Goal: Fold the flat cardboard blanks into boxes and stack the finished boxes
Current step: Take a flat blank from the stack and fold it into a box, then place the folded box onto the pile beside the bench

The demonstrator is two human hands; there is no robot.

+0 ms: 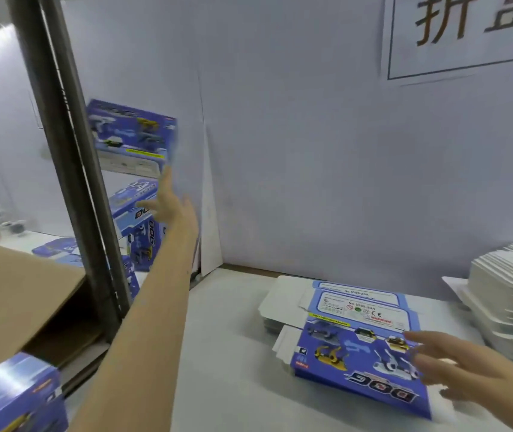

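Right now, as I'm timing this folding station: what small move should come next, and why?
Probably the right hand should drop onto the top flat blank and grip it. That hand hovers open over the blank, holding nothing, while the left hand is stretched open toward the folded boxes with a raised box blurred at its fingertips, so that box seems done.

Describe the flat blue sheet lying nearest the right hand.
The top blank is unfolded printed cardboard, blue, with robot-dog pictures, DOG lettering upside down, a white label panel and white flaps. It lies flat and skewed on a low pile of blanks. The right hand, fingers spread, is over its right edge; contact unclear.
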